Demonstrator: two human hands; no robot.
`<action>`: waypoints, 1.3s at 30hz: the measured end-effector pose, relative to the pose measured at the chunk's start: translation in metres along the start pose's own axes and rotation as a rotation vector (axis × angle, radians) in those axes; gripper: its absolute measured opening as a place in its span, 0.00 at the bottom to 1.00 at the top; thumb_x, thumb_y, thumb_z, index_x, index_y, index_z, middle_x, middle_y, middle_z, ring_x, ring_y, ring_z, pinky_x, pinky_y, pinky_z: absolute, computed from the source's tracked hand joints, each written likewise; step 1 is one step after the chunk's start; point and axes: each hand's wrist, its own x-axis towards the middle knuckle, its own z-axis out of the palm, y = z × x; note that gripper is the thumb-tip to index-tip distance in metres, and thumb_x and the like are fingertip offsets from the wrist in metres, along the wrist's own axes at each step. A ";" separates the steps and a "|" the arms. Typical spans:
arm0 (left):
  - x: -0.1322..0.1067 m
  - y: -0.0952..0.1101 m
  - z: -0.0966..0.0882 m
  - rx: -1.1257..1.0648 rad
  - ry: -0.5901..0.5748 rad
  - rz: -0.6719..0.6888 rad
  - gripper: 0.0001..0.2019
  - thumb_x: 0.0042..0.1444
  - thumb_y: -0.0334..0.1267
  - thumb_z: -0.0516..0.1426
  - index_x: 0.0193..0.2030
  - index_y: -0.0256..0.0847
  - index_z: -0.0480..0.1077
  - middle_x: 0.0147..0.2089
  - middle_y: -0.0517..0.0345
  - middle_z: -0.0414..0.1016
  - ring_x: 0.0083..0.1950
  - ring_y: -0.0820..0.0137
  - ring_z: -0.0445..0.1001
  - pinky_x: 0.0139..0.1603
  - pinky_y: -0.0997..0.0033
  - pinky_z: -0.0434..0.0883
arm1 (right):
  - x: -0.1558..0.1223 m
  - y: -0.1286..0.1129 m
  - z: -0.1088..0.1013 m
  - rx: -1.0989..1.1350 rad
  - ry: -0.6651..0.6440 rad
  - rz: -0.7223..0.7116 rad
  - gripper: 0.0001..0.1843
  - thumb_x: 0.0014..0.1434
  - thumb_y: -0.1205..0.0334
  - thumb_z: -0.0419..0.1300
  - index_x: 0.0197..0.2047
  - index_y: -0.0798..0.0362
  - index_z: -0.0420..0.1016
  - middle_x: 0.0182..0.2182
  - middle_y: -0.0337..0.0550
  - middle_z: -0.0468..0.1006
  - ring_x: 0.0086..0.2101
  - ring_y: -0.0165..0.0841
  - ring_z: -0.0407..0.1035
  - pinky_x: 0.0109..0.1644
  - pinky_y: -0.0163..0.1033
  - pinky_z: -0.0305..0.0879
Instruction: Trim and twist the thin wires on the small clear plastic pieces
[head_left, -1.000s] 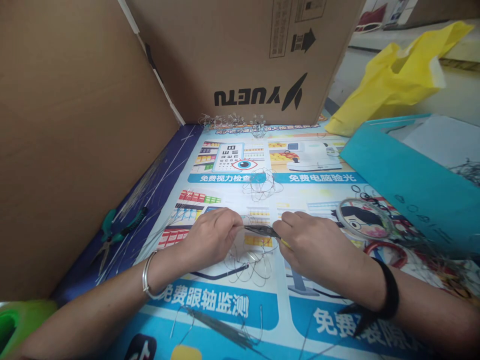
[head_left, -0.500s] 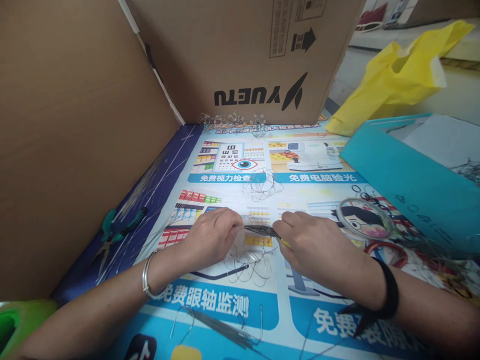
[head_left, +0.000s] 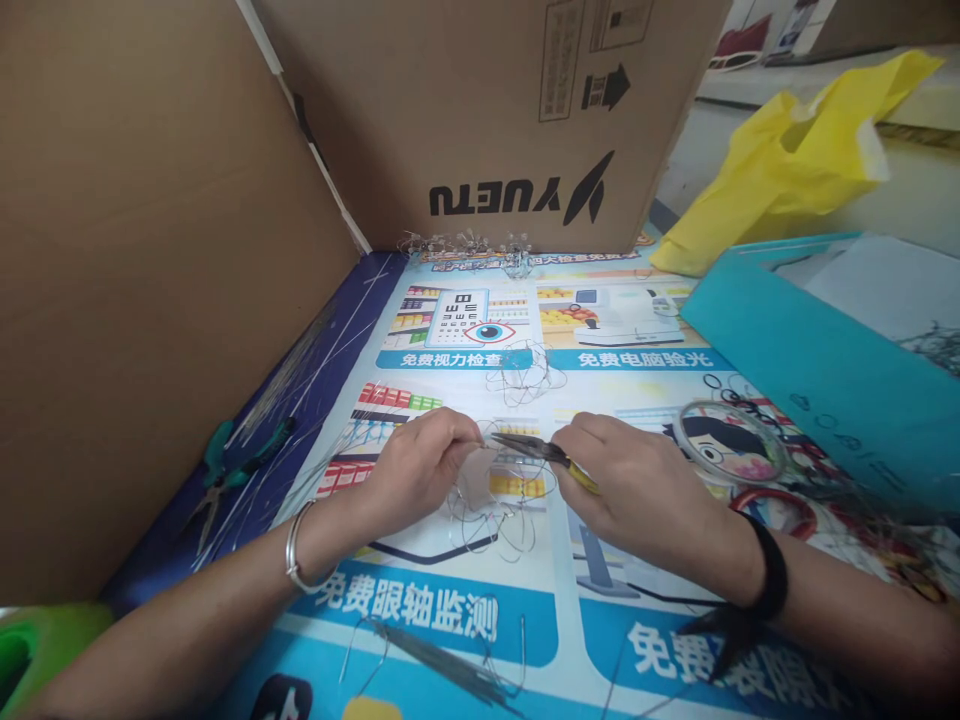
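Note:
My right hand (head_left: 626, 490) is closed round a pair of needle-nose pliers (head_left: 525, 446) with a yellow handle, their jaws pointing left. Facing it, my left hand (head_left: 427, 468) pinches a thin bent wire piece (head_left: 502, 520), whose loops hang below the fingertips over the printed sheet. The plier tips are close to my left fingertips; whether they touch the wire I cannot tell. Just beyond both hands lies another looped wire piece (head_left: 525, 372). Nearer to me is a bundle of straight wires (head_left: 442, 662).
Cardboard walls (head_left: 480, 120) stand at the back and left. Green-handled pliers (head_left: 225, 475) and loose wires lie on the left. To the right are a teal box (head_left: 795, 370), a yellow bag (head_left: 780, 165), a clear tape roll (head_left: 727, 442) and a red ring (head_left: 776, 508).
The pliers have drawn slightly up and away from my left fingertips, and more of the yellow handle shows. My left hand keeps its pinch in nearly the same place.

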 end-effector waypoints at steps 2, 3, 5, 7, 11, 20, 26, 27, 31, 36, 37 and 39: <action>0.000 -0.004 0.001 -0.084 0.015 0.014 0.04 0.59 0.29 0.48 0.36 0.38 0.62 0.35 0.55 0.73 0.36 0.73 0.71 0.36 0.72 0.69 | 0.000 0.003 0.003 0.027 0.045 0.013 0.07 0.57 0.63 0.50 0.32 0.53 0.68 0.29 0.42 0.70 0.32 0.34 0.65 0.33 0.37 0.54; 0.000 -0.006 0.001 -0.125 0.017 0.021 0.04 0.59 0.28 0.49 0.36 0.38 0.62 0.35 0.55 0.73 0.37 0.73 0.71 0.37 0.72 0.69 | -0.001 0.004 0.004 0.035 0.065 0.015 0.07 0.57 0.63 0.50 0.32 0.53 0.67 0.29 0.42 0.70 0.32 0.34 0.64 0.34 0.37 0.55; 0.000 -0.009 0.001 -0.194 0.013 0.031 0.04 0.59 0.28 0.49 0.36 0.39 0.62 0.36 0.55 0.72 0.38 0.73 0.70 0.38 0.71 0.69 | -0.001 0.005 0.005 0.045 0.100 0.010 0.07 0.57 0.63 0.50 0.32 0.54 0.67 0.29 0.42 0.69 0.32 0.34 0.64 0.34 0.37 0.56; -0.001 -0.012 0.001 -0.244 -0.005 0.030 0.04 0.59 0.28 0.49 0.37 0.39 0.62 0.37 0.55 0.72 0.38 0.73 0.70 0.39 0.71 0.69 | -0.001 0.006 0.006 0.049 0.122 0.001 0.07 0.57 0.63 0.50 0.32 0.54 0.67 0.29 0.42 0.69 0.32 0.34 0.64 0.34 0.37 0.56; -0.001 -0.014 0.000 -0.326 -0.033 0.005 0.04 0.59 0.28 0.49 0.37 0.39 0.62 0.38 0.55 0.71 0.39 0.73 0.70 0.40 0.70 0.68 | -0.001 0.006 0.007 0.053 0.139 -0.015 0.06 0.56 0.64 0.51 0.33 0.54 0.68 0.29 0.42 0.69 0.33 0.34 0.64 0.34 0.37 0.57; 0.000 -0.012 0.000 -0.369 -0.029 -0.047 0.03 0.60 0.30 0.49 0.36 0.40 0.62 0.37 0.55 0.72 0.39 0.73 0.71 0.40 0.71 0.68 | -0.001 0.006 0.008 0.048 0.119 -0.013 0.06 0.56 0.64 0.51 0.33 0.54 0.68 0.30 0.43 0.70 0.34 0.35 0.65 0.36 0.37 0.58; 0.000 -0.013 0.000 -0.317 -0.047 -0.036 0.03 0.60 0.30 0.49 0.37 0.39 0.62 0.38 0.54 0.72 0.39 0.73 0.70 0.40 0.70 0.68 | -0.001 0.005 0.009 0.023 0.113 -0.020 0.06 0.56 0.64 0.52 0.34 0.54 0.69 0.31 0.43 0.70 0.35 0.35 0.64 0.36 0.37 0.57; 0.000 -0.013 0.000 -0.305 -0.049 -0.029 0.03 0.59 0.30 0.49 0.37 0.39 0.62 0.37 0.55 0.72 0.39 0.73 0.70 0.40 0.71 0.68 | -0.001 0.005 0.008 0.012 0.106 -0.021 0.06 0.56 0.64 0.52 0.34 0.54 0.69 0.31 0.43 0.70 0.34 0.35 0.64 0.35 0.38 0.56; -0.001 -0.011 0.000 -0.216 -0.030 -0.028 0.03 0.58 0.29 0.50 0.37 0.39 0.62 0.37 0.55 0.72 0.38 0.74 0.70 0.38 0.72 0.68 | 0.000 0.003 0.004 -0.067 0.049 -0.021 0.04 0.54 0.65 0.53 0.32 0.53 0.68 0.30 0.43 0.70 0.33 0.36 0.63 0.34 0.38 0.54; -0.004 -0.004 0.002 -0.036 -0.017 -0.027 0.03 0.57 0.29 0.50 0.37 0.39 0.63 0.35 0.56 0.72 0.35 0.74 0.70 0.35 0.73 0.67 | 0.003 0.000 -0.001 -0.136 -0.015 -0.029 0.05 0.53 0.67 0.52 0.31 0.52 0.68 0.29 0.44 0.70 0.32 0.36 0.63 0.33 0.39 0.52; -0.004 -0.002 0.002 -0.009 -0.016 -0.023 0.04 0.57 0.29 0.50 0.38 0.38 0.63 0.35 0.56 0.72 0.35 0.74 0.70 0.34 0.73 0.67 | 0.003 -0.001 -0.001 -0.142 -0.023 -0.034 0.05 0.53 0.67 0.52 0.31 0.52 0.68 0.29 0.44 0.70 0.32 0.37 0.63 0.32 0.39 0.51; -0.004 0.001 0.003 0.027 -0.011 -0.016 0.04 0.57 0.29 0.50 0.38 0.38 0.64 0.33 0.56 0.72 0.34 0.73 0.70 0.33 0.72 0.67 | 0.004 -0.003 -0.001 -0.153 -0.041 -0.033 0.04 0.54 0.67 0.52 0.31 0.52 0.68 0.30 0.44 0.70 0.32 0.37 0.63 0.32 0.39 0.51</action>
